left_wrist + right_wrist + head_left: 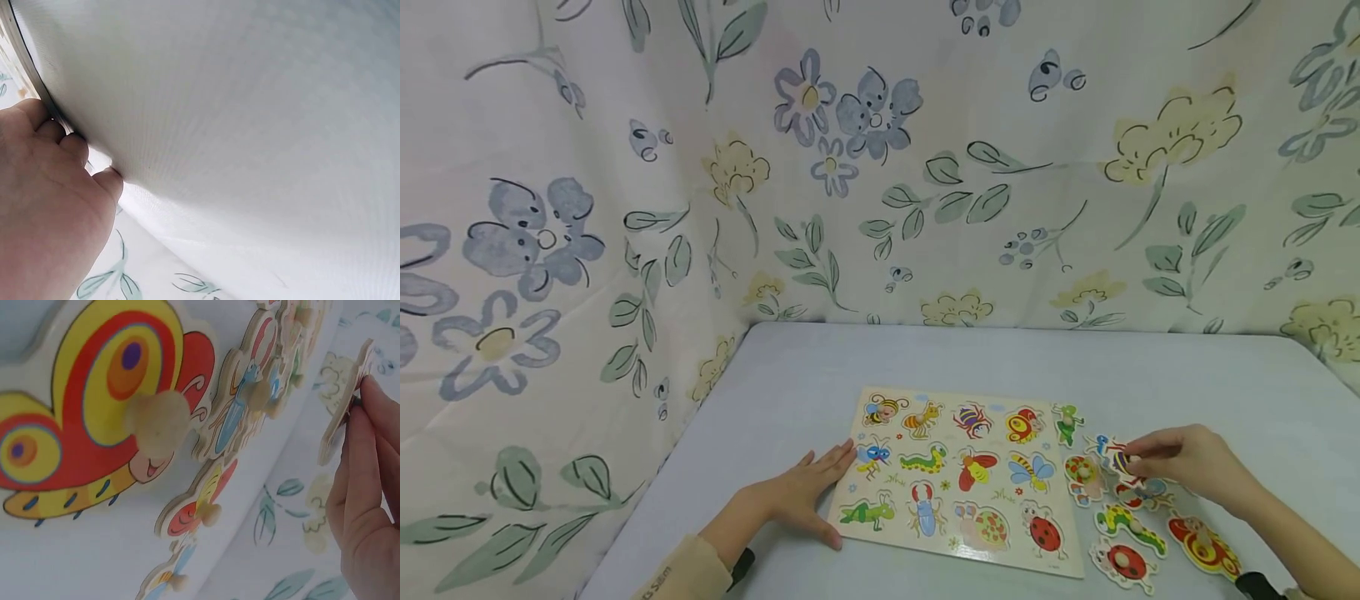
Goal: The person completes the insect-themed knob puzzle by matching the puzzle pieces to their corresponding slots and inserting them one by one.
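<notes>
1. The left hand (811,490) lies with fingers extended against the left edge of the insect puzzle board (1002,442), gripping nothing; an uneven push could skew the board.
2. The right hand (1187,462) pinches the spider piece (1122,463), right of the board; a loose pinch could drop it onto the crowded insect pieces (1129,497).
3. The right wrist view shows the wooden knob (159,425) on the butterfly piece (81,449) close up; only the head view shows the spider piece's printed face.

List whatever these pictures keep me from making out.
Held piece, right wrist view: printed face, turned nearly edge-on.
Held piece, head view: part covered by the right hand.
Butterfly piece, right wrist view: full outline, cut by the left edge.
Board, head view: corner print, too small to read.
</notes>
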The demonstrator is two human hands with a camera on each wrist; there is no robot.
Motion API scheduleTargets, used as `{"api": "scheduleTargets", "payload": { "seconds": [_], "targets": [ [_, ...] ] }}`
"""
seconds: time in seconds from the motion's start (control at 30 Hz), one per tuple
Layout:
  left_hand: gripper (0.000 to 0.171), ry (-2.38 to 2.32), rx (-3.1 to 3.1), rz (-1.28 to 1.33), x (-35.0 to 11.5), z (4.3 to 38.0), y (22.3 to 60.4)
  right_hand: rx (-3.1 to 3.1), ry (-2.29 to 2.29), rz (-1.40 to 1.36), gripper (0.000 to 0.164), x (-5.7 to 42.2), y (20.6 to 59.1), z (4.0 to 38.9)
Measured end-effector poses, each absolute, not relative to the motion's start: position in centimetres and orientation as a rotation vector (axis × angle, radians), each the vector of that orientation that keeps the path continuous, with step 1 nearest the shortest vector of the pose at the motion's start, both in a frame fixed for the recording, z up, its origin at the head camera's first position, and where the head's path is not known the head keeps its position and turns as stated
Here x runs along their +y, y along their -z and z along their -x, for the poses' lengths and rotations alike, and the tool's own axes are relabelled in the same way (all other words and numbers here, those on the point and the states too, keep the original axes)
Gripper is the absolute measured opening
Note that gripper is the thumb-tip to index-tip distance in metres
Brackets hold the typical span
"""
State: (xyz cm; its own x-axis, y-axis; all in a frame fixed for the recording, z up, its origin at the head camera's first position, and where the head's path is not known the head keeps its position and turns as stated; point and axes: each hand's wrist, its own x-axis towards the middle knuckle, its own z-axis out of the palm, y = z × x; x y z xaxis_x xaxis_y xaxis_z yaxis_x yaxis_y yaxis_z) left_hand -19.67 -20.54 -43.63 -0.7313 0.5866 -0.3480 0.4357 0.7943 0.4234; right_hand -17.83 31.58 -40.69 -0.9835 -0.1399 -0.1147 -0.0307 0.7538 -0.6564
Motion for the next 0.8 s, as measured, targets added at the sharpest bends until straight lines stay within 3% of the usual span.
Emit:
{"api": "scheduleTargets", "payload": {
  "seconds": [0.8],
  "targets": [
    [0.12, -0.448, 2.507, -0.791, -20.4, 19.4, 43.2, 2.833, 1.07, 0.182, 0.021, 27.7, 40.7, 18.5]
  ]
}}
